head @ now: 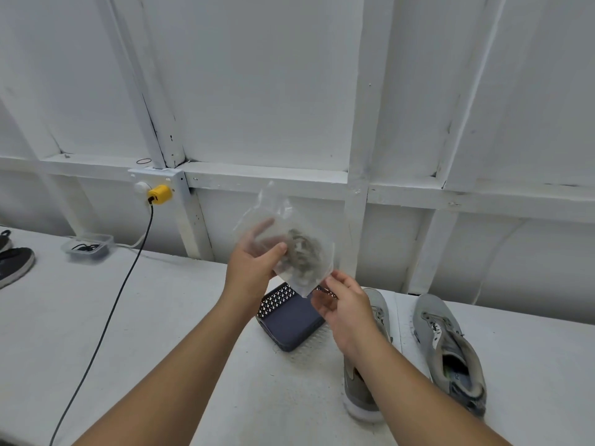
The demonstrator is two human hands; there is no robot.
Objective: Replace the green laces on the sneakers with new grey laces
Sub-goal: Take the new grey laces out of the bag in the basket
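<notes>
Two hands hold a clear bag (289, 243) up over the bench (161, 317), probably to get at the grey laces (302, 252) bundled inside it. The left hand (254, 268) grips the bag from the side, thumb across the front and fingers (262, 228) curled behind the plastic. The right hand (344, 307) sits at the bag's lower corner with fingers loosely spread; whether it pinches the plastic or only touches it is hard to tell. Both sneakers (447, 346) lie on the bench to the right, well apart from the bag, within easy reach for threading. No green laces show on the far sneaker, whose eyelets look bare; the near one is largely hidden by the right forearm. A dark case (289, 326) lies under the hands. Blur hides how the laces are tied and where the bag opens.
</notes>
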